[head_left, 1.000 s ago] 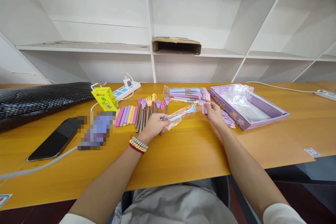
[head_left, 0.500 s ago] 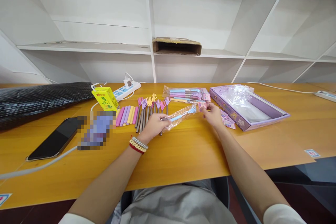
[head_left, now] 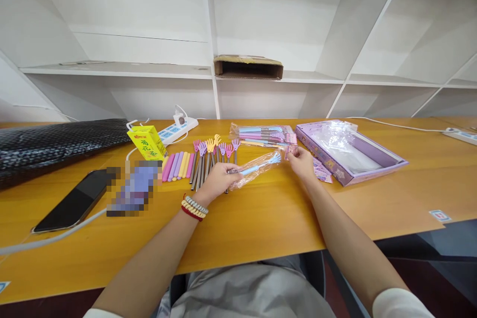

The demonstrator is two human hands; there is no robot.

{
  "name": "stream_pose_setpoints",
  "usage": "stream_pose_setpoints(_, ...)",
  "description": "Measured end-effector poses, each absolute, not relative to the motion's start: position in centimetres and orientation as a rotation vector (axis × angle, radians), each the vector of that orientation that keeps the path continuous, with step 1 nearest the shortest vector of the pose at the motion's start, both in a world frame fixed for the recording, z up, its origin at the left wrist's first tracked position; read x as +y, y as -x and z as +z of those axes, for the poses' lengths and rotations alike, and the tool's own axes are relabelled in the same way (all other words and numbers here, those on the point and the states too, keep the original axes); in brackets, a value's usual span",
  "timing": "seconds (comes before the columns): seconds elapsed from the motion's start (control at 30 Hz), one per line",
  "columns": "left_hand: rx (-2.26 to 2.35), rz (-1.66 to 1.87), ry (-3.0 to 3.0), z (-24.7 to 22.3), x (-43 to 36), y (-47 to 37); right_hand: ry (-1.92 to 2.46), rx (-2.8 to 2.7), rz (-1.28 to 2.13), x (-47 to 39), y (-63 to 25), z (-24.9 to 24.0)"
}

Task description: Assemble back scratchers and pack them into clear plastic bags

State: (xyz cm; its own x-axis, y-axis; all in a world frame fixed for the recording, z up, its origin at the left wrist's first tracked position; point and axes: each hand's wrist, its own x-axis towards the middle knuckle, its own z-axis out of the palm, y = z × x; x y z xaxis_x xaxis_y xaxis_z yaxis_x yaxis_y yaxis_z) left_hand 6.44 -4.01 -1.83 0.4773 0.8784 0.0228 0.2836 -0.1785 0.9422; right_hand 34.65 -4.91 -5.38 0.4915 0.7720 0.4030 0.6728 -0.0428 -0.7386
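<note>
A clear plastic bag with a blue hand-shaped scratcher [head_left: 257, 167] in it stretches between my hands above the table. My left hand [head_left: 219, 179] pinches the bag's left end. At the other end, my right hand [head_left: 301, 163] has its fingers closed on the pink card [head_left: 290, 152] at the top of the bag. Several loose scratcher heads on metal rods [head_left: 209, 146] lie just beyond my left hand, with pink, purple and yellow handles [head_left: 179, 166] to their left. Bagged scratchers [head_left: 263, 134] are stacked behind the bag I hold.
A purple box [head_left: 350, 154] holding clear plastic stands at the right, with small cards [head_left: 321, 171] beside it. To the left are a yellow drink carton [head_left: 147, 142], a power strip [head_left: 178, 130], a black phone [head_left: 76, 201] and a black bag [head_left: 59, 149]. Shelves rise behind.
The view has shifted slightly. Both hands keep their hold on the bag, and the pink card has tilted a little at my right fingertips.
</note>
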Motion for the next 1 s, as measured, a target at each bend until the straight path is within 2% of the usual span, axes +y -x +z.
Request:
stream_pose_setpoints(0.3,1.030,0.769,-1.581,-1.9,-3.3,-6.3,1.325,-1.012,0.504,-4.7,-36.1,-5.2)
stream_pose_setpoints(0.57,1.102,0.843,-1.387,-1.7,-2.8,-6.2,1.215,-0.972,0.755,-5.4,-36.6,-4.4)
stream_pose_setpoints(1.0,1.097,0.940,-1.320,-1.9,-2.1,-5.5,1.216,-1.021,0.826,-5.2,-37.7,-4.9)
